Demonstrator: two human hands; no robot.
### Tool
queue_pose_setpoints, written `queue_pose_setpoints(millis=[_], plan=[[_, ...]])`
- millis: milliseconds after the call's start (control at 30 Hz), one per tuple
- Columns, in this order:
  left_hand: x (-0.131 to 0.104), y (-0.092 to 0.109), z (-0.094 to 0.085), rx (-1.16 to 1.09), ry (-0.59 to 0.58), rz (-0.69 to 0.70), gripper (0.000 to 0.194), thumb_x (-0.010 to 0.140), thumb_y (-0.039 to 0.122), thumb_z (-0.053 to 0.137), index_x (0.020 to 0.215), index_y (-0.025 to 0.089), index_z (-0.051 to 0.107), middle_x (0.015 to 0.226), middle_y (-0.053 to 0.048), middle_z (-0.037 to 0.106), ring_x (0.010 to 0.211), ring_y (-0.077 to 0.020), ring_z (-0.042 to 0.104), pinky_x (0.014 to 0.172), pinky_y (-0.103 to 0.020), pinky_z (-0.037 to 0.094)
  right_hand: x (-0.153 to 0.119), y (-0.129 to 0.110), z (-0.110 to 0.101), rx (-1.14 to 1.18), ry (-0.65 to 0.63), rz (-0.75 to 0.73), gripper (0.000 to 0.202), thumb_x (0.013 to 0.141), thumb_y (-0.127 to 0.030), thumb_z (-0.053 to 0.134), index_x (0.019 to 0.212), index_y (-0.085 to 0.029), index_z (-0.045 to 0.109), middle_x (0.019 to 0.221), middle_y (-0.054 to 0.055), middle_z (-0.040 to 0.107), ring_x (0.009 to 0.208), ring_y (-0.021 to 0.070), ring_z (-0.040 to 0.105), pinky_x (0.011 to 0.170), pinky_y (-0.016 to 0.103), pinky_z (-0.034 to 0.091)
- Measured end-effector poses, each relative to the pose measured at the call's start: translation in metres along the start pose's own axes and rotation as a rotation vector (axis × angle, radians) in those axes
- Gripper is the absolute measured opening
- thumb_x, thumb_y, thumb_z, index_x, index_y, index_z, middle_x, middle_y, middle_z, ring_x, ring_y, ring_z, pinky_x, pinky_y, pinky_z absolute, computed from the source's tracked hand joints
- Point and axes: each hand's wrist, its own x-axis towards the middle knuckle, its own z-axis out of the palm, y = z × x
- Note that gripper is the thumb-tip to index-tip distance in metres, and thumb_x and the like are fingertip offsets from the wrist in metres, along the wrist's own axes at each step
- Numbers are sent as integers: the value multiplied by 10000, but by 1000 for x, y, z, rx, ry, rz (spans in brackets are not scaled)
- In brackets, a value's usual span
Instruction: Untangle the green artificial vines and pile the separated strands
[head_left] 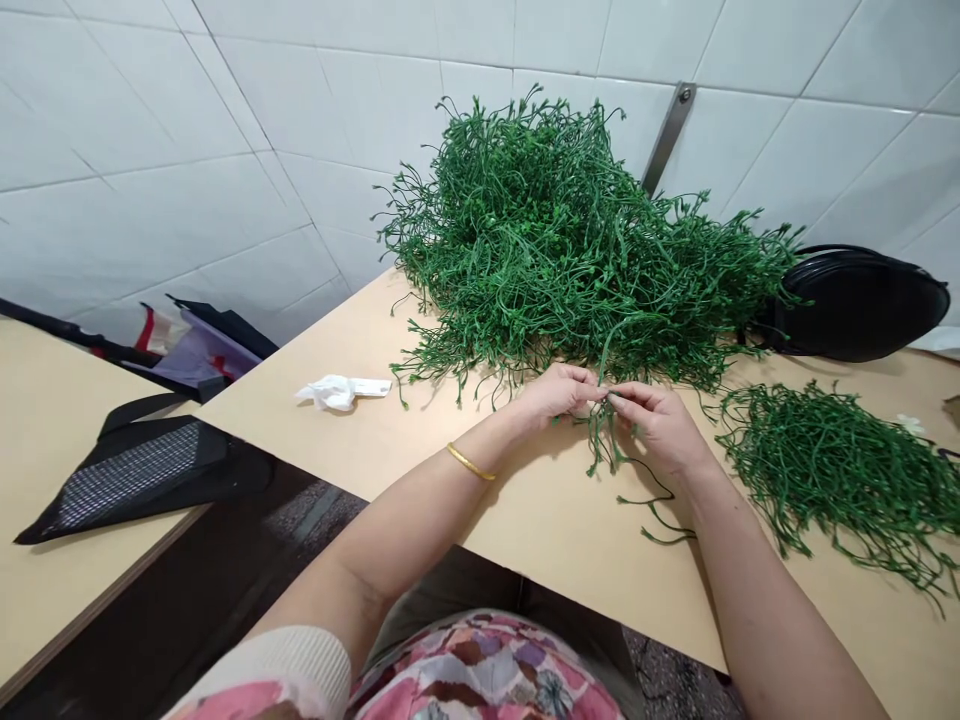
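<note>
At our flat, pale tan table (540,520)
Behind spreads a large, tangled green-stemmed heap (555,240); at right, a smaller stringy green pile (840,470). Just before the heap, our left hand (559,394) and right hand (660,422) seemingly pinch 1 slim green stem bunch (598,436).

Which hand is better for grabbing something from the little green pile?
Probably the right hand: it is nearer the small pile of green stems. The left hand is farther away, across the green sprig that both hands pinch.
</note>
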Motion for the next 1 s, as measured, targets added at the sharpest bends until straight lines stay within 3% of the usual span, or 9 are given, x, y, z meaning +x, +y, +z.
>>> queue_pose_setpoints(millis=[167,300,533,800,1000], plan=[[5,2,-4,-111,-12,-190,164,715,161,583,588,151,480,453,34,443,402,-71,416,444,-217,378,-2,1,1,-141,14,-137,159,737,-312,619,804,-185,687,791,26,669,738,154,558,690,292,428],[8,4,-8,-175,-29,-312,72,690,107,538,619,120,529,507,-9,524,412,-84,472,417,-213,390,-2,4,4,-149,9,-169,181,749,-284,591,874,-190,683,820,29,674,756,165,576,692,296,438],[3,3,-4,-41,10,-173,186,611,29,567,494,130,463,435,17,467,403,-69,463,419,-195,348,-2,2,7,-225,127,-195,156,730,-247,544,827,-191,652,758,26,644,722,162,545,653,291,415],[4,1,-7,-96,40,26,194,662,52,582,541,138,456,441,36,460,404,-43,433,445,-181,344,-4,1,3,-151,-93,-154,210,779,-344,578,918,-199,638,774,11,611,710,149,520,643,276,402],[3,1,-6,-70,-21,66,222,655,133,683,583,134,473,478,40,484,431,-45,448,472,-190,366,-3,-2,5,-100,22,-109,183,743,-371,621,747,-189,607,678,-8,554,641,123,462,601,262,378]])
